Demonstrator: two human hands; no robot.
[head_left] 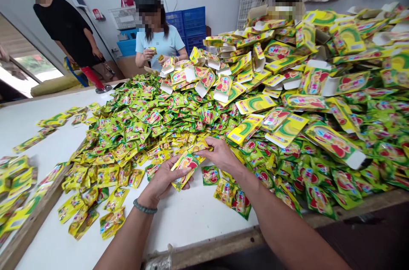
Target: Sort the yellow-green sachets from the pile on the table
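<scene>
My left hand is closed round a small stack of yellow-green sachets, held just above the white table. My right hand pinches the far end of the same stack, its fingers pressed on the top sachet. A green bead bracelet sits on my left wrist. Right behind both hands spreads a big heap of loose sachets. A few single sachets lie under my right forearm.
Open yellow cartons are piled high at the right and back. A person in a light blue shirt handles sachets across the table; another in black stands at the left, and a third head shows behind the cartons. Blue crates stand by the wall.
</scene>
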